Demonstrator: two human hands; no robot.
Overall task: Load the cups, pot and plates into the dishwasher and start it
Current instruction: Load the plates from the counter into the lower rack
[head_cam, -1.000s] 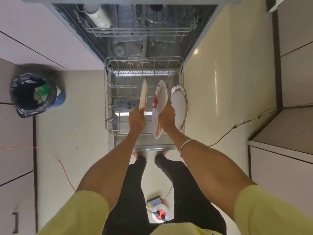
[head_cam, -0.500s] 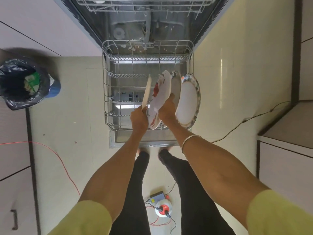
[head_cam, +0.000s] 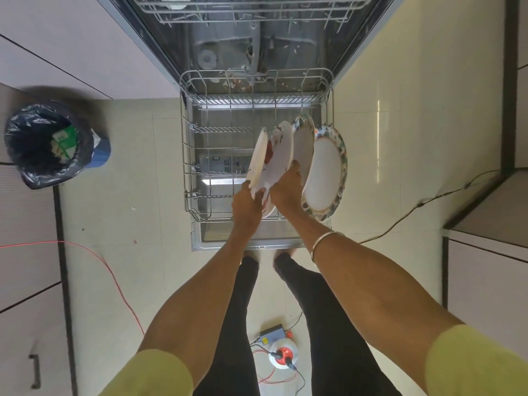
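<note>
My left hand (head_cam: pixel 246 205) pinches cream plate (head_cam: pixel 257 158) by bottom edge, on edge over lower rack (head_cam: pixel 188 155). My right hand (head_cam: pixel 287 188) grips red-marked plate (head_cam: pixel 281 155) beside it. Two floral plates (head_cam: pixel 325 170) at 3 o'clock. Bin (head_cam: pixel 47 144) at 9.

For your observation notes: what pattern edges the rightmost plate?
A multicoloured floral band around the rightmost plate, white centre; head view.

Bin w/ black liner (head_cam: pixel 47 144), red cable (head_cam: pixel 114 278), ext. reel (head_cam: pixel 281 356)
</note>
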